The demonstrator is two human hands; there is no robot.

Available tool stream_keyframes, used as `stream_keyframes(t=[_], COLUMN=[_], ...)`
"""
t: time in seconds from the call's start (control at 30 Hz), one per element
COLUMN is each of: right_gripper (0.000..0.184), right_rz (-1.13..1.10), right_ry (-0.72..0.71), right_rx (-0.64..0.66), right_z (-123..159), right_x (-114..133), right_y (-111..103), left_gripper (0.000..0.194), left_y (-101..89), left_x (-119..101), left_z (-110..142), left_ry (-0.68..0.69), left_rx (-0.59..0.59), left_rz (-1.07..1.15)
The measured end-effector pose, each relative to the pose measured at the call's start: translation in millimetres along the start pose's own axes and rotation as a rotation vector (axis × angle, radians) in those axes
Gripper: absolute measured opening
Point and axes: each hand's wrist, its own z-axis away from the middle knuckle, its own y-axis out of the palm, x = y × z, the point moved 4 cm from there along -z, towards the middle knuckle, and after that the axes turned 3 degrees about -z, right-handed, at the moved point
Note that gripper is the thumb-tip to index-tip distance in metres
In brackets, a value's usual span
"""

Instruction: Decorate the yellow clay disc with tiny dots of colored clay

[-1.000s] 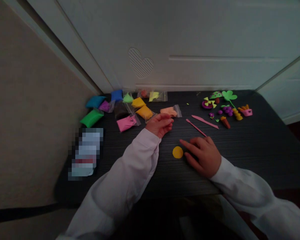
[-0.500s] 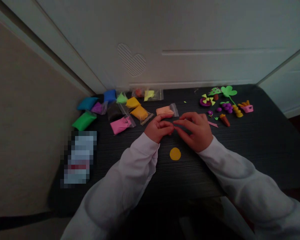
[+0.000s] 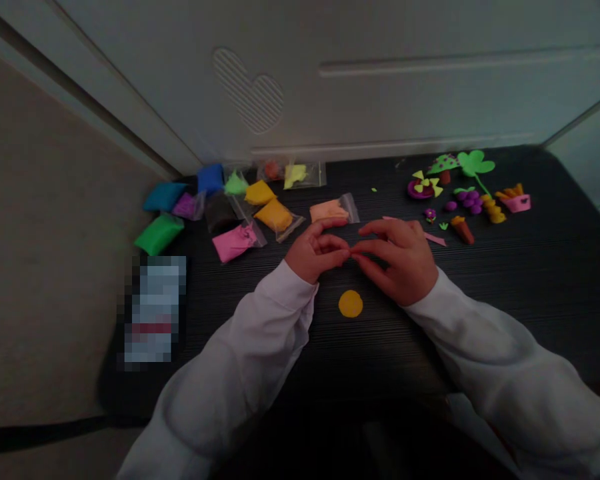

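Note:
Above the dark table [image 3: 280, 313], my left hand [image 3: 317, 252] is pinched closed, thumb against fingers. Whatever sits in the pinch is too small to make out. The fingertips of my right hand [image 3: 395, 257] meet those of my left; its thumb and one finger are pressed together there, while another finger stays raised. A flat yellow clay disc [image 3: 351, 304] lies on the table just below both hands. Partly covered by my right hand is a pink clay knife [image 3: 435, 238]. Behind my left hand rests an opened bag of peach clay [image 3: 329, 211].
Bags of coloured clay, including a pink one [image 3: 235, 242] and a green one [image 3: 160, 233], crowd the back left. A phone with a blurred screen [image 3: 155, 307] lies at left. Small clay models, among them a green clover [image 3: 475, 163] and a pink fries box [image 3: 519, 202], stand back right.
My right hand has moved from beside the yellow disc up and left to meet my left hand's fingertips. The disc stays on the table. The camera view has shifted slightly.

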Motion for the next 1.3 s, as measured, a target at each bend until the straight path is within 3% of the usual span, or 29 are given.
stream_keyframes(t=[0.13,0.23,0.4,0.53,0.7,0.87,0.97,1.03,1.13,1.23,1.3], right_gripper=[0.011,0.010,0.007,0.008,0.008,0.001,0.004,0.005,0.005,0.008,0.010], right_rz=[-0.044,-0.226,-0.887,-1.427,-1.674,-1.651,-1.566,-1.389,-0.930,-0.522,-0.391], right_ry=[-0.002,0.078,0.372,0.623,0.731,0.786,0.734,0.674,0.556,0.332,0.191], right_rx=[-0.026,-0.075,-0.140,-0.053,0.023,0.003,-0.046,-0.093,-0.111,-0.068,-0.052], right_z=[-0.6,-2.4,-3.2,-1.6,-1.9,-0.9,-0.1,0.6,1.0,-1.1,-2.0], right_x=[0.4,-1.0,-11.5,-14.6,-9.7,-11.9,-16.0,-19.2,-20.3,-12.2,-5.7], right_y=[-3.8,-12.0,-11.5,2.2,2.3,2.3,5.1,5.8,3.6,-0.2,-1.9], left_gripper=[0.054,0.055,0.051,0.049,0.049,0.050,0.050,0.050,0.048,0.047,0.046], left_y=[0.4,0.3,-0.2,-0.6,-0.6,-0.5,0.4,1.0,2.2,3.3,3.9], left_x=[-0.9,-0.8,-0.5,-0.5,-0.7,-0.4,-1.3,-2.5,-3.9,-4.3,-4.2], left_z=[0.0,-0.7,-1.5,-1.4,-1.5,-2.5,-2.7,-2.4,-1.6,-1.0,-0.7], left_ry=[0.006,0.002,0.000,0.008,0.013,0.003,0.002,0.004,0.008,0.012,0.017], left_rx=[-0.011,-0.016,-0.017,-0.033,-0.032,-0.015,-0.010,-0.014,-0.011,0.001,0.007], left_rz=[-0.006,-0.006,-0.012,-0.009,0.018,0.067,0.100,0.102,0.090,0.076,0.068])
